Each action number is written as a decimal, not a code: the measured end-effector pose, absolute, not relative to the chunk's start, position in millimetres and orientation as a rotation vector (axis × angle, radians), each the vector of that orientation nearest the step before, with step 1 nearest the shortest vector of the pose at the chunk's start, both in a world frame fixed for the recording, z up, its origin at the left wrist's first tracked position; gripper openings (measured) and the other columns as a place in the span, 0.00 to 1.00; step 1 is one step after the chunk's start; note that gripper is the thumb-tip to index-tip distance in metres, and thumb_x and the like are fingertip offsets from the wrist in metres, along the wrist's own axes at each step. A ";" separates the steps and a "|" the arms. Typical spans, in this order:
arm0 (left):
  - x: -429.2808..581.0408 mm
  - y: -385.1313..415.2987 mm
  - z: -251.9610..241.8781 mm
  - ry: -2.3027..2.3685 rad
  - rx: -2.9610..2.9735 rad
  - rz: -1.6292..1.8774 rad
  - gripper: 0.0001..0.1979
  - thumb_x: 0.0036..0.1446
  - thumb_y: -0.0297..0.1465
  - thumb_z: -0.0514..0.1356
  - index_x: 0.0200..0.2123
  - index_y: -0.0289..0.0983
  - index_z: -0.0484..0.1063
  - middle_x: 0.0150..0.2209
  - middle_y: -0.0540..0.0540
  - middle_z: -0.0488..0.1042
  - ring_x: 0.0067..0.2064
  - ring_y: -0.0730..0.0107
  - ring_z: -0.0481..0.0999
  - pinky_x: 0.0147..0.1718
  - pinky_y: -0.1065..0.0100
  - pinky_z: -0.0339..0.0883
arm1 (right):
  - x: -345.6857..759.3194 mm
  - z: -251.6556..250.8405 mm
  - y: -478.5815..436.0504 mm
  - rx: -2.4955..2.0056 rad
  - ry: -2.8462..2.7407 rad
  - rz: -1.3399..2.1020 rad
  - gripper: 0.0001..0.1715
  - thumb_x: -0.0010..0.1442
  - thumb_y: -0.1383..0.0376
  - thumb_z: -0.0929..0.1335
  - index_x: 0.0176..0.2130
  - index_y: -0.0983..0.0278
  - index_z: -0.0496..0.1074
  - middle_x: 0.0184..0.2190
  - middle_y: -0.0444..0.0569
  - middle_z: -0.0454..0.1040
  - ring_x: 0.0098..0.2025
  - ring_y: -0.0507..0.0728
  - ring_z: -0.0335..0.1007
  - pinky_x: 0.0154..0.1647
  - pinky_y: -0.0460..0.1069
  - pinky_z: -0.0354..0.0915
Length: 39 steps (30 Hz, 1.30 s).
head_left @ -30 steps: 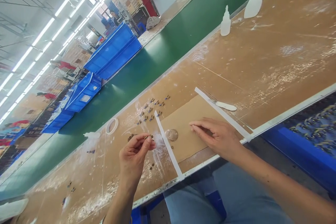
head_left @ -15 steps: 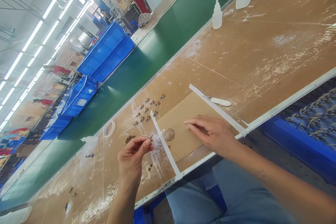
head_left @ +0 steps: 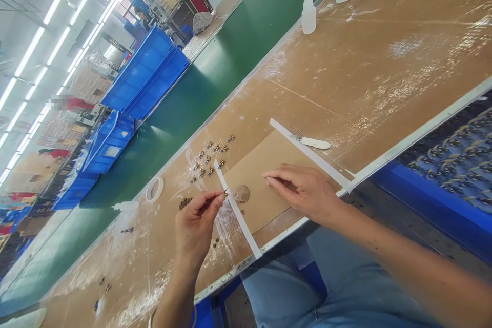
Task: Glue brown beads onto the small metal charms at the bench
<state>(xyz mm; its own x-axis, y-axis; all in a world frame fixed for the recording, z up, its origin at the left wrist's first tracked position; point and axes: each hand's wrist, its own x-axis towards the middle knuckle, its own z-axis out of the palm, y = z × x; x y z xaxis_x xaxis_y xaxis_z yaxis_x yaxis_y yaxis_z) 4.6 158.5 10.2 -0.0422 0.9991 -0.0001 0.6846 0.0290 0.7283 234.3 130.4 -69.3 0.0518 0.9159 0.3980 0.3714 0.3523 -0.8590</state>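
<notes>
The left hand (head_left: 196, 220) had come closer to the cup (head_left: 242, 193) than half a second earlier: its fingertips, then well short of the left strip (head_left: 246, 230), now reached that strip's near edge, just left of the cup. Thumb and forefinger pinched a tiny part (head_left: 226, 192), the other fingers curled in behind. The part was therefore between the left fingertips, held off the table, just left of the cup. It looked thin, dark and brownish-gold, and its end poked out past the fingertips; its exact shape was too small to make out.

The right hand (head_left: 307, 192) had hardly shifted against the cup. It stayed to the right of the cup, over the card (head_left: 261, 202), fingers bent and the thumb and forefinger tips close together; whether anything sat between them could not be told.

The cup, clear and round, stood on the card as before, with a small brown speck (head_left: 242, 211) on the near side of it. Left of the cup, behind the left hand, lay a pile (head_left: 185, 203) of brown bits. The blue-and-gold pieces (head_left: 208, 159) were scattered beyond the cup to its left, unchanged. The knife (head_left: 315, 143) also remained in place, far to the right of the cup. The whole scene had slid leftward in view.
</notes>
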 end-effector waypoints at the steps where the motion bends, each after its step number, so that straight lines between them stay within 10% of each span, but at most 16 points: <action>1: 6.2 158.9 11.5 1.777 1.695 0.768 0.08 0.47 0.37 0.69 0.32 0.42 0.82 0.30 0.51 0.81 0.33 0.72 0.77 0.35 0.72 0.71 | 234.3 -69.8 130.5 -1.211 -1.529 0.626 0.10 0.65 0.66 0.64 0.40 0.60 0.75 0.29 0.43 0.76 0.30 0.49 0.69 0.31 0.45 0.61; 39: 17.8 159.3 13.6 1.465 2.607 0.450 0.06 0.63 0.29 0.58 0.35 0.40 0.76 0.34 0.49 0.79 0.38 0.68 0.77 0.39 0.68 0.69 | 235.2 -66.7 129.9 -1.185 -1.512 0.613 0.10 0.65 0.67 0.64 0.40 0.62 0.76 0.29 0.43 0.76 0.30 0.49 0.70 0.31 0.44 0.61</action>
<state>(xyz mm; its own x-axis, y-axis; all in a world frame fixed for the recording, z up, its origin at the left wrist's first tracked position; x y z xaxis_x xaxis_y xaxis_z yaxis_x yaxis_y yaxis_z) 17.8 159.3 13.6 0.4881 0.8497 0.1993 0.8150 -0.5255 0.2443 235.2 129.9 -66.7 0.0632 0.9047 0.4213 0.3563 0.3739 -0.8563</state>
